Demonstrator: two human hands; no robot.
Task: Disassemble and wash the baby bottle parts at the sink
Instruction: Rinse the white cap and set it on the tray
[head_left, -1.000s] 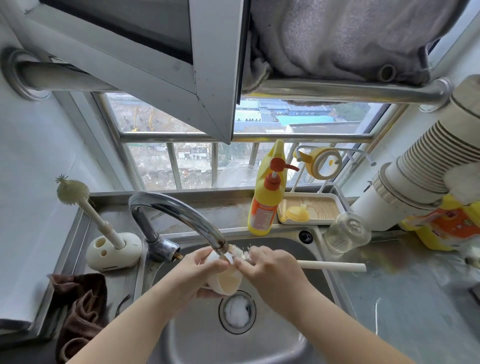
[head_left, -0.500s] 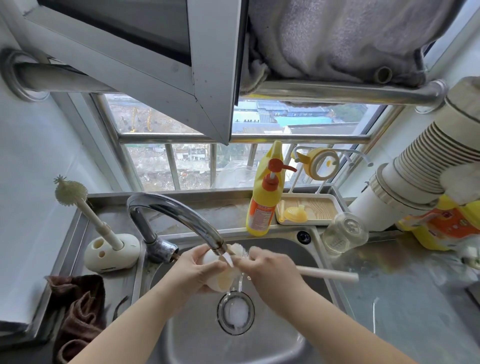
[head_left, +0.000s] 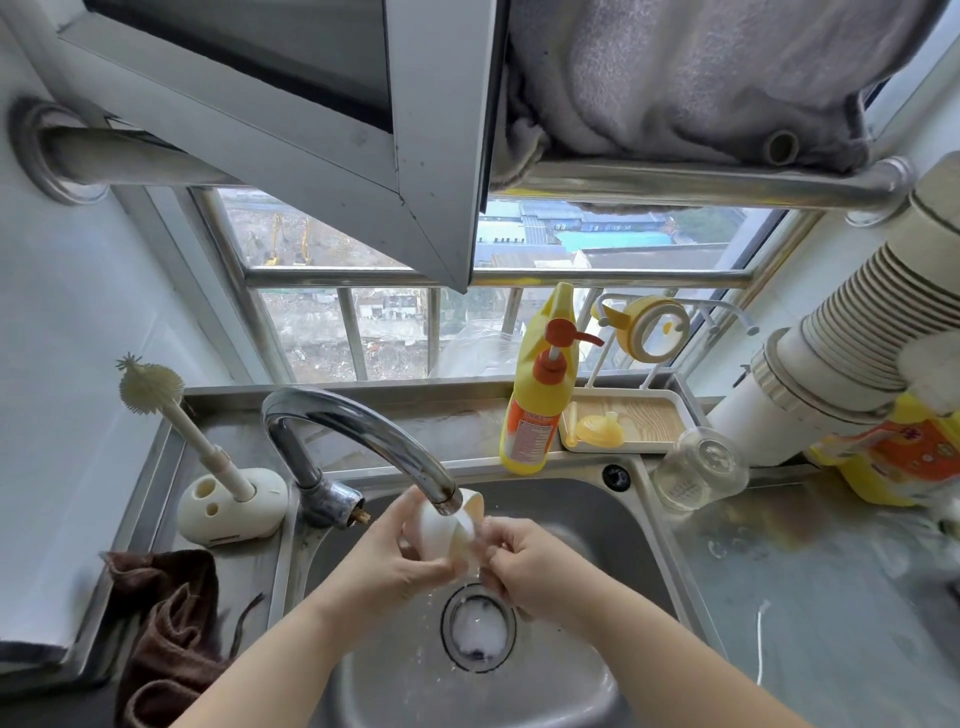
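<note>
Over the steel sink (head_left: 587, 525), both hands hold a cream-white baby bottle part (head_left: 444, 535), a cap or collar by the look of it, right under the mouth of the curved faucet (head_left: 363, 431). The left hand (head_left: 395, 561) cups the part from the left, its thumb and fingers curled round it in a firm grip. The right hand (head_left: 524, 564) is curled against the part's right edge; its grip seems to pinch the rim or something thin there, though the fingers hide exactly what. Directly below the hands lies the round drain strainer (head_left: 478, 631).

On the tabletop to the right of the sink, a clear glass bottle body (head_left: 698, 475) lies on its side, just beside the basin's corner. Behind it a light wooden tray (head_left: 660, 421) carries a yellow bottle spout piece (head_left: 602, 428), and a yellow ring collar (head_left: 657, 327) hangs on the white wire rack above it. A yellow dish soap pump bottle (head_left: 540, 400) stands on the back ledge, touching the tray's left end.

Left of the faucet, a cream bottle brush (head_left: 171, 415) leans tilted in its rounded holder (head_left: 231, 506). A brown cloth (head_left: 166, 629) is bunched on the tabletop at the near left.
</note>
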